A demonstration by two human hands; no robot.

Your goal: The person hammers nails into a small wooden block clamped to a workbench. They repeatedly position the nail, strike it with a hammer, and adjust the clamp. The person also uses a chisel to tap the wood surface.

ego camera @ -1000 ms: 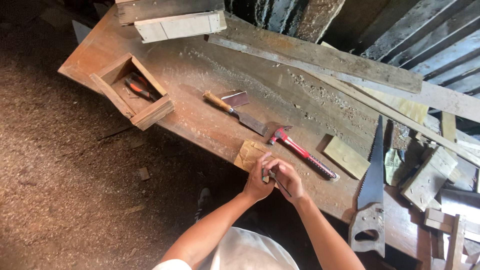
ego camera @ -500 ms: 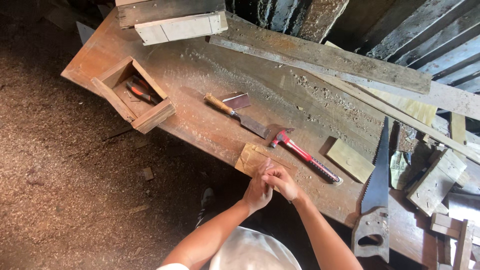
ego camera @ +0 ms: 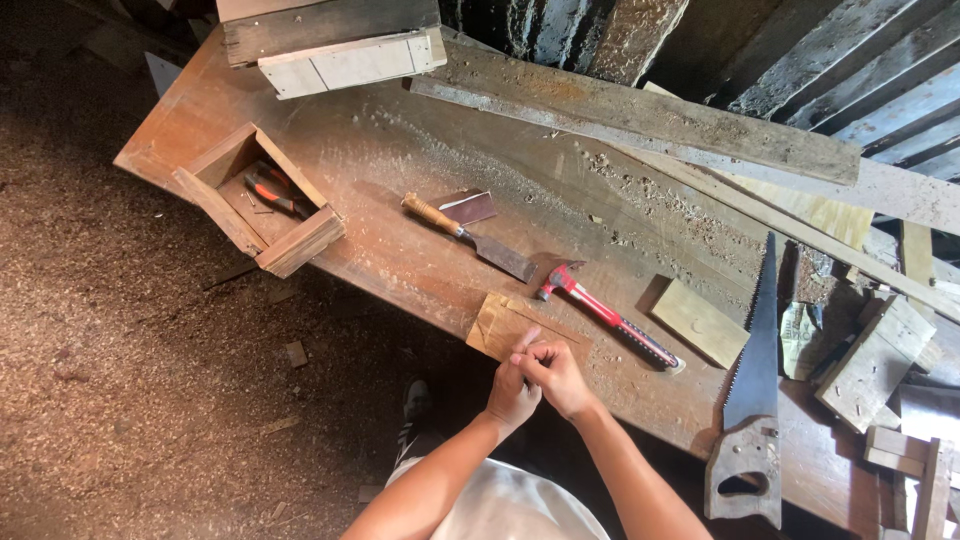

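My left hand [ego camera: 510,398] and my right hand [ego camera: 557,375] are pressed together at the near edge of the wooden workbench [ego camera: 400,150]. Their fingertips meet, and the left index finger points up. Whatever lies between the fingers is hidden. Just beyond the fingertips a small flat piece of wood [ego camera: 497,322] rests on the bench edge. A red-handled hammer [ego camera: 603,314] lies close behind it to the right. A chisel with a wooden handle [ego camera: 466,236] lies further back to the left.
A hand saw [ego camera: 755,400] lies at the right, with a wood block [ego camera: 699,322] beside it. An open wooden box [ego camera: 300,243] at the left holds red-handled pliers [ego camera: 272,190]. Long planks [ego camera: 650,112] cross the back. Scrap blocks [ego camera: 875,362] are piled at the right, above a sawdust floor [ego camera: 120,350].
My hands stay joined at the bench edge, with only small finger shifts. The view has drifted slightly, and nothing on the bench has moved.
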